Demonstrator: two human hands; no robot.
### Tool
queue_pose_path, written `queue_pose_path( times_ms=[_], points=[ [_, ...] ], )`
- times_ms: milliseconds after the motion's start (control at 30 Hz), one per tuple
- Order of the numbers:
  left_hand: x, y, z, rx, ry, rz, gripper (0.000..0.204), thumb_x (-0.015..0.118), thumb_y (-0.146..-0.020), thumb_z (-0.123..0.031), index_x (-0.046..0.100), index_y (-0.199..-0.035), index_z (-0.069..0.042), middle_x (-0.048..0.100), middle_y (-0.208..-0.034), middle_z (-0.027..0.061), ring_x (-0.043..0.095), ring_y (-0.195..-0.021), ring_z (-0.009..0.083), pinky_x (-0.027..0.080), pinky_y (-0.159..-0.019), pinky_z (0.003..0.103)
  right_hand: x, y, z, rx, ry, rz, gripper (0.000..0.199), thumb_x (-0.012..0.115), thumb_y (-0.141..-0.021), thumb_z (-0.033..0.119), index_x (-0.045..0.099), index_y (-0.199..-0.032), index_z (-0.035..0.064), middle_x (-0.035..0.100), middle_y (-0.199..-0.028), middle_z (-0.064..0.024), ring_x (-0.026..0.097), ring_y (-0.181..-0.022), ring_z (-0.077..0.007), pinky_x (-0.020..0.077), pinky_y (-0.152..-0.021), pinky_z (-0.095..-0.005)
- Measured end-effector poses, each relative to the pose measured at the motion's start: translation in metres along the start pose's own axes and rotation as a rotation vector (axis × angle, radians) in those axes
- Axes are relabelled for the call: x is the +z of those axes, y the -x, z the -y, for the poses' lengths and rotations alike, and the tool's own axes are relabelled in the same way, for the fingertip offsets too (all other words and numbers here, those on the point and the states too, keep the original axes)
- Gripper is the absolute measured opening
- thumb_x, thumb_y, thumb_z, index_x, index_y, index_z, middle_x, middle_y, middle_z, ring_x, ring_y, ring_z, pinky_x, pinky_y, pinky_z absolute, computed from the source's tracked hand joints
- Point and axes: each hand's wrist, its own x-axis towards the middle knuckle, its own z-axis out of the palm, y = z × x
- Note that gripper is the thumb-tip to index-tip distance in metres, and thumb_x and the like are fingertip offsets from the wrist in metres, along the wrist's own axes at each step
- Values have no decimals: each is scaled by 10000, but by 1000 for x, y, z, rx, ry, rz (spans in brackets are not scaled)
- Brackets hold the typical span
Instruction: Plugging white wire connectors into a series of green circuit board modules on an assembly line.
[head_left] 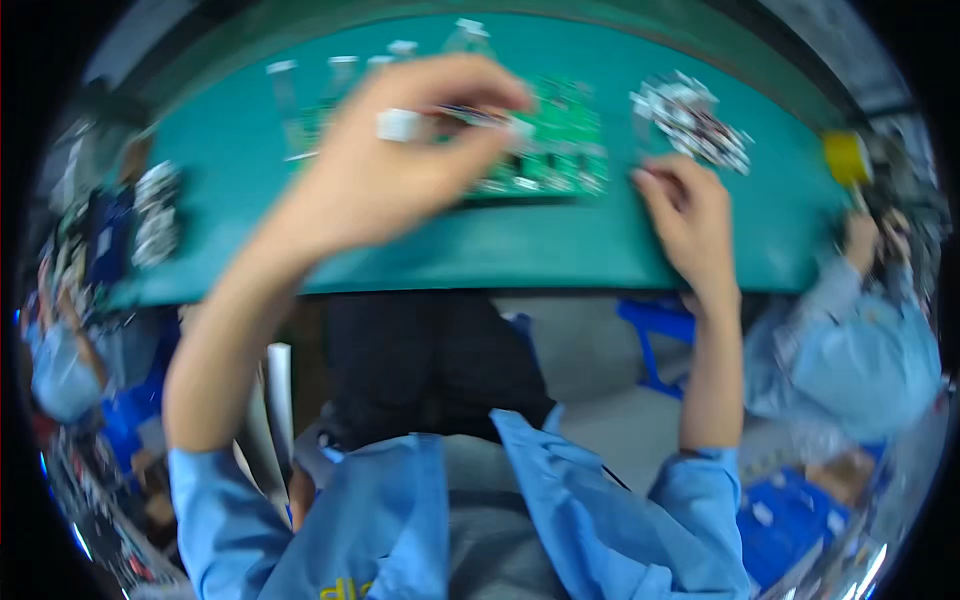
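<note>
My left hand (365,170) is raised over the left part of the green circuit boards (570,150), blurred by motion. Between its thumb and fingers is a short wire cable (475,114) with a white connector (400,124) by the palm. My right hand (695,220) is just below a heap of cables with white connectors (690,112). Its thumb and forefinger are pinched together; what they hold, if anything, does not show. The left hand hides part of the boards.
The boards lie on a green-topped table (540,245). Behind them stand several clear pieces with white tops (343,62). A white bundle (157,215) lies at the left edge, a yellow roll (846,158) at the right. People in blue sit on both sides; a blue stool (655,325) is below.
</note>
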Motion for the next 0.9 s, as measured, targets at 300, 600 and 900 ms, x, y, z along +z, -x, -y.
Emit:
queue_pose_path(
  times_ms=[300, 600, 900],
  points=[
    [7, -24, 14, 229, -368, 133, 128, 677, -898, 18, 716, -1019, 5, 702, -993, 64, 625, -803, 161, 507, -746, 262, -14, 5, -15, -92, 63, -7, 51, 721, -859, 80, 706, -872, 33, 566, -639, 8, 437, -606, -121, 396, -779, -280],
    [19, -44, 24, 188, -191, 154, 87, 714, -837, -9, 701, -922, -21, 686, -956, 57, 594, -894, 195, 440, -824, 305, -12, 4, -14, -101, 13, 56, 17, 687, -858, 47, 680, -843, 52, 612, -725, 26, 434, -640, -119, 344, -927, -294],
    [23, -47, 28, -5, -163, 3, 12, 734, -830, -38, 725, -836, -36, 718, -881, 52, 596, -937, 216, 447, -939, 358, -4, 3, -1, -59, 32, 71, 68, 657, -851, -20, 688, -869, 38, 594, -743, 6, 412, -674, -115, 391, -858, -268]
  ],
)
